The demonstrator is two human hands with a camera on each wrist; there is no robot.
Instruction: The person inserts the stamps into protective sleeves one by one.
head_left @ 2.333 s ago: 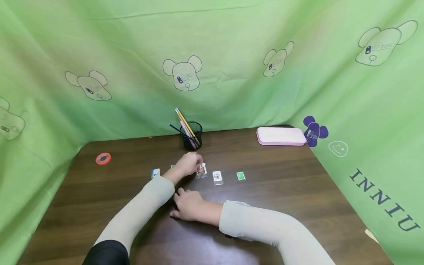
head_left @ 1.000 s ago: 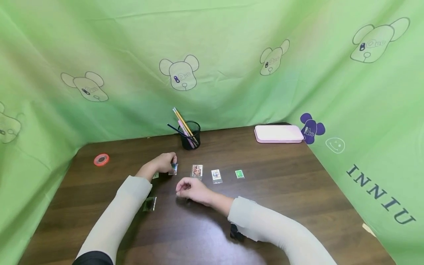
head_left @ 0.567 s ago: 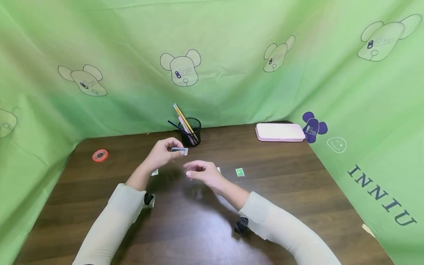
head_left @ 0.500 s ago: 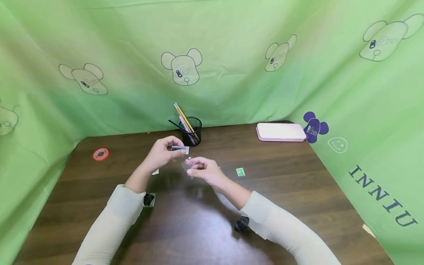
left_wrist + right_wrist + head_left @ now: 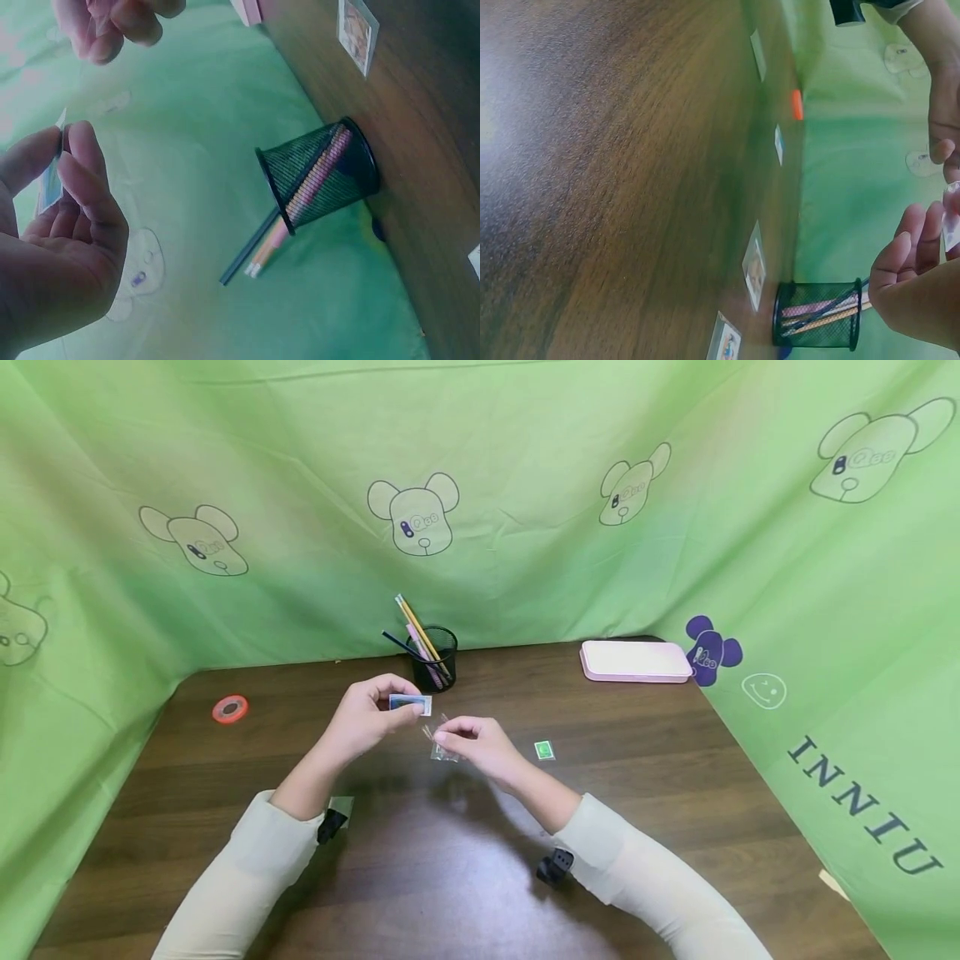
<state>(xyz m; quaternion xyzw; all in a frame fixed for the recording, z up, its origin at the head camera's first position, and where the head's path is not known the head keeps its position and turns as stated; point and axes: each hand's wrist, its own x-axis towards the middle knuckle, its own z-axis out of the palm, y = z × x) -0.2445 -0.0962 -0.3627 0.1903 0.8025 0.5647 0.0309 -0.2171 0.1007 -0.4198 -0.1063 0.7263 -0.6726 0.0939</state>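
Currently, left hand (image 5: 356, 720) pinches card (image 5: 402, 701), 7 o'clock of pencil cup (image 5: 447, 662) in head view; right hand (image 5: 482, 746) pinches clear sleeve (image 5: 952, 222), card's 5 o'clock. Both likely light; card probably stiffish, sleeve floppy, slippery. Best grip: card edges, sleeve corner.

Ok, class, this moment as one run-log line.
left fingers: pinch printed card | right fingers: pinch clear sleeve | card, sleeve: apart | table: green card, mesh cup

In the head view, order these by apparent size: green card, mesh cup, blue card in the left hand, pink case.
Largest first:
pink case
mesh cup
blue card in the left hand
green card
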